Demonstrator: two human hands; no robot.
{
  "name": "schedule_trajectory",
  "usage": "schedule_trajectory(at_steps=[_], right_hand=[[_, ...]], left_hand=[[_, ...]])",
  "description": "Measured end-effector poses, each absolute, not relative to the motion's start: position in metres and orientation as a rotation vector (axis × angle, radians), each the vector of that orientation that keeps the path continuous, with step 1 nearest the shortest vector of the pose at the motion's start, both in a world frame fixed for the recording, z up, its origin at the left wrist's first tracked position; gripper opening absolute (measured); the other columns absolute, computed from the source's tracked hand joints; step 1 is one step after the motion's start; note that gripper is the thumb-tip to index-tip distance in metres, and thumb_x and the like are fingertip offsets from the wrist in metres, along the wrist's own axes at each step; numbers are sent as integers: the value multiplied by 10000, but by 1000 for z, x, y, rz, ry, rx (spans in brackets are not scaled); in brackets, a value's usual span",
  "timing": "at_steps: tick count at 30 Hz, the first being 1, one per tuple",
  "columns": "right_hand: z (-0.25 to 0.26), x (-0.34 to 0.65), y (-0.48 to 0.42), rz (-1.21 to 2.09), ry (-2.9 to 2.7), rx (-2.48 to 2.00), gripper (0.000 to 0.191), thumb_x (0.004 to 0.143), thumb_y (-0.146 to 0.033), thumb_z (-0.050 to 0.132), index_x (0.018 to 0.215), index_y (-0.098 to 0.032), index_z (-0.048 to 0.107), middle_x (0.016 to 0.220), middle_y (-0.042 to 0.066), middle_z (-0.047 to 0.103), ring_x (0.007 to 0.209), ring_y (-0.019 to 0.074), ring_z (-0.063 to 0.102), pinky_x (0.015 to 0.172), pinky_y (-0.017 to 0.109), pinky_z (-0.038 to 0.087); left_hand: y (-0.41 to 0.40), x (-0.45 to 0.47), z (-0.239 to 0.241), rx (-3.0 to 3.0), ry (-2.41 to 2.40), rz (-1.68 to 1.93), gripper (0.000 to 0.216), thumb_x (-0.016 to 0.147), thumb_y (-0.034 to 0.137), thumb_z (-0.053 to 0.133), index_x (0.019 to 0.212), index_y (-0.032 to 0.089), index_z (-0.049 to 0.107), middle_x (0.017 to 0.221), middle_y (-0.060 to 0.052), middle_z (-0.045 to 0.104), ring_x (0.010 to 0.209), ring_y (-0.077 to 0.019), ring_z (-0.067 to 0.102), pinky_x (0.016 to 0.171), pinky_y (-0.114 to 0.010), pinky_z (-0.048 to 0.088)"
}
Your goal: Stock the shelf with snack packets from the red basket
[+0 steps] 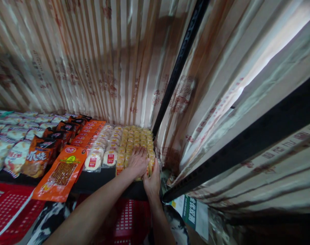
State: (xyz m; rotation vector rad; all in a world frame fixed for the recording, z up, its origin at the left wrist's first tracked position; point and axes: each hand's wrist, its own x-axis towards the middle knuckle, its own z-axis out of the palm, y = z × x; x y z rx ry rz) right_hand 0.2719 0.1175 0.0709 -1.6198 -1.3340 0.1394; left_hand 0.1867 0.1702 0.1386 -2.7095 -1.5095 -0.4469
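My left hand [139, 160] lies flat, fingers stretched, on top of the rows of small yellow-wrapped snack packs [136, 136] at the right end of the shelf. My right hand [152, 178] stands upright against the right front edge of the same packs, its fingers extended along their side and its thumb toward the front. Part of the packs is hidden under both hands. Left of them are rows of round white crackers [110, 158] in clear wrappers with red labels.
Further left are orange bags of brown sticks [65, 170], orange-and-black snack bags [39, 154] and white bags [17, 154]. Red baskets [14, 204] stand below the black shelf edge [101, 183]. A black upright post [175, 71] and pleated printed sheeting [114, 68] close off the back and right.
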Motion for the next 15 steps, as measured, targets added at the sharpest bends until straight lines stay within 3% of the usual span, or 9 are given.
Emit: schedule_trajectory(at_steps=[7, 15], right_hand=[[73, 271, 116, 127, -1336, -1619, 618, 789, -311, 420, 1359, -107, 294, 1378, 179, 382, 1285, 265, 340, 1017, 469, 324], [72, 271, 117, 119, -1339, -1618, 631, 803, -335, 427, 1371, -104, 275, 1380, 180, 383, 1275, 265, 358, 1014, 463, 332]], left_hand=[[179, 191, 146, -2683, -1634, -488, 540, 915, 362, 235, 1341, 50, 347, 1425, -147, 338, 1336, -234, 256, 1109, -417, 160], [188, 196, 149, -2749, -1609, -404, 555, 926, 389, 199, 1297, 37, 414, 1370, -172, 416, 1306, -257, 316, 1093, -453, 185]])
